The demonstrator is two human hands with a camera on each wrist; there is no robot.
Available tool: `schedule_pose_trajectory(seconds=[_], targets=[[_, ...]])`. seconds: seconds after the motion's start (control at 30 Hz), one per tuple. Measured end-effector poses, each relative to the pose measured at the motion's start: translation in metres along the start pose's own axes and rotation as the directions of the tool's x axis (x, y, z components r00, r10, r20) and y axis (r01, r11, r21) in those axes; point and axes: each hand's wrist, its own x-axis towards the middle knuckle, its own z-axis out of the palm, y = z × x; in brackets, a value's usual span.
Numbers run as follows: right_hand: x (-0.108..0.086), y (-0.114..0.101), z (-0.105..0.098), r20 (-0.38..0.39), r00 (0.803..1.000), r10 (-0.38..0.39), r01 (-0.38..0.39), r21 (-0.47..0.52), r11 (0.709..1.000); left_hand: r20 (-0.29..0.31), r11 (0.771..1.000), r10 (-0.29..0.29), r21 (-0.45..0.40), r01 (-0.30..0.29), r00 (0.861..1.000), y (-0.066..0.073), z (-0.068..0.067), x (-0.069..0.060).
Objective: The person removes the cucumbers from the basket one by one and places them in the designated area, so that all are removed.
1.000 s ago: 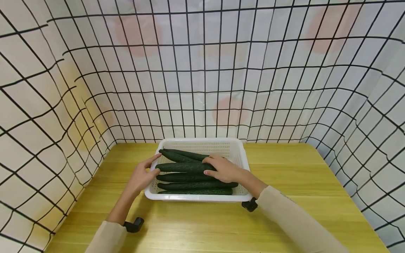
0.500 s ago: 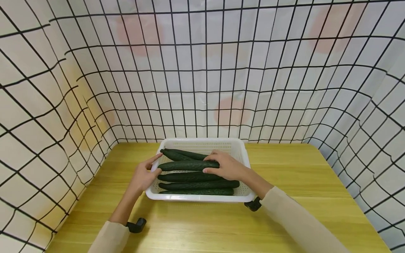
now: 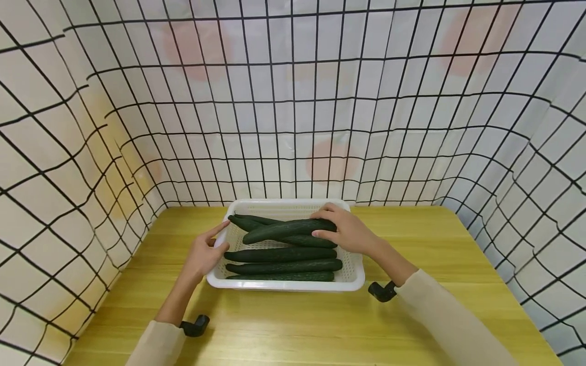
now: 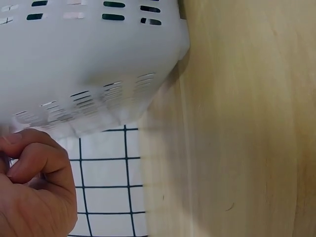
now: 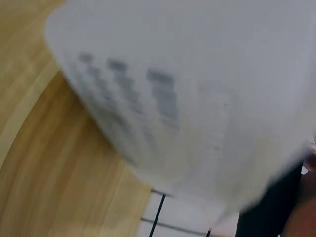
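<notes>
A white plastic basket (image 3: 286,285) holds several dark green cucumbers. My right hand (image 3: 347,231) grips one cucumber (image 3: 279,232) by its right end, thumb in front and fingers behind. That cucumber lies slanted over others at the back of the basket, its left end lower. Three more, among them a cucumber (image 3: 284,267), lie side by side along the front. At the basket's left end, my left hand (image 3: 201,256) holds the rim between thumb and index finger; its other fingers are curled in the left wrist view. The right wrist view is blurred, with a dark cucumber (image 5: 271,210) near the corner.
The basket stands on a yellow wooden table (image 3: 284,330), near its back edge. A white wall with a black grid (image 3: 293,132) rises behind and on both sides. Black wrist mounts, such as the right mount (image 3: 382,292), jut out close above the table.
My right hand has moved right and slightly back, drawing the gripped cucumber with it and tilting it over those behind. A gap opens in the basket's middle. My left hand keeps its place.
</notes>
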Motion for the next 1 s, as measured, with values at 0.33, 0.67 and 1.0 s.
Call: schedule_pose_trajectory(seconds=[0.33, 0.67, 1.0], targets=[[-0.028, 0.044, -0.033, -0.054, 0.992, 0.112, -0.112, 0.004, 0.994, 0.027, 0.999, -0.033, -0.015, 0.033, 0.999, 0.002, -0.006, -0.001], [-0.067, 0.093, -0.061, -0.084, 0.976, 0.200, -0.198, 0.029, 0.980, 0.029, 0.997, -0.030, -0.065, 0.032, 0.999, 0.001, -0.003, -0.001], [-0.104, 0.132, -0.081, -0.096, 0.954, 0.285, -0.285, 0.016, 0.958, 0.012, 0.999, -0.037, -0.039, 0.037, 0.999, 0.001, -0.004, -0.004]])
